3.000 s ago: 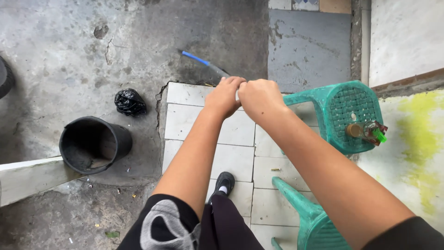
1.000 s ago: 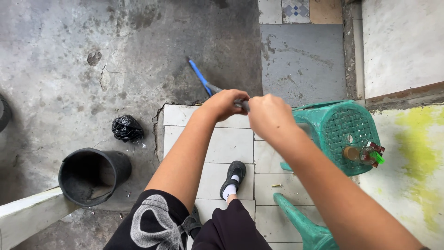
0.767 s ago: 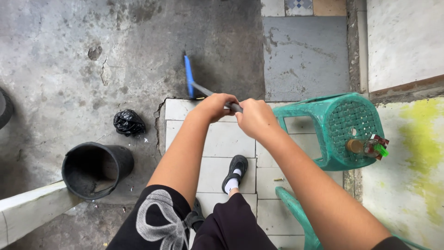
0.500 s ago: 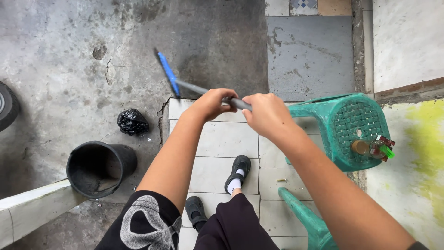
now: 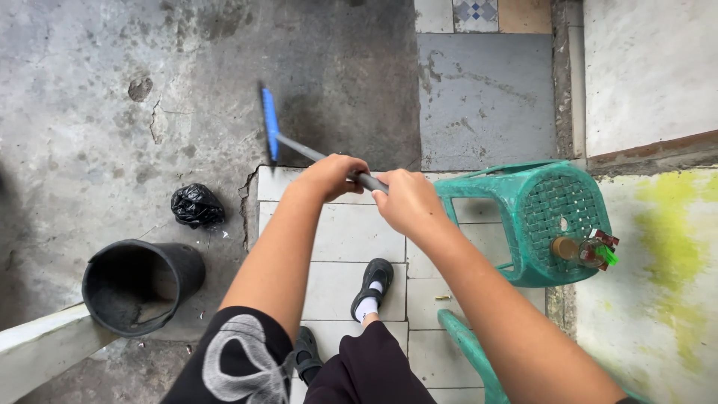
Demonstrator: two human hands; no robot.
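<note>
Both my hands grip the grey handle (image 5: pixel 364 179) of a long tool. My left hand (image 5: pixel 331 176) is wrapped around it further down the shaft, and my right hand (image 5: pixel 407 202) holds it just behind. The handle runs up and left to a narrow blue blade head (image 5: pixel 269 124) that rests on the wet grey concrete floor (image 5: pixel 134 97), just past the edge of the white tiled patch (image 5: pixel 336 254). My black shoe with a white sock (image 5: pixel 372 283) stands on the tiles.
A black bucket (image 5: pixel 138 284) stands at lower left by a pale ledge (image 5: pixel 37 348). A tied black plastic bag (image 5: pixel 197 205) lies above it. A green plastic stool (image 5: pixel 550 221) with a small bottle (image 5: pixel 587 251) on it stands right; a second green stool (image 5: pixel 471 352) is below.
The blue blade head has swept left across the concrete, from beside the tile corner to further out. Both hands stayed on the handle and swung left with it.
</note>
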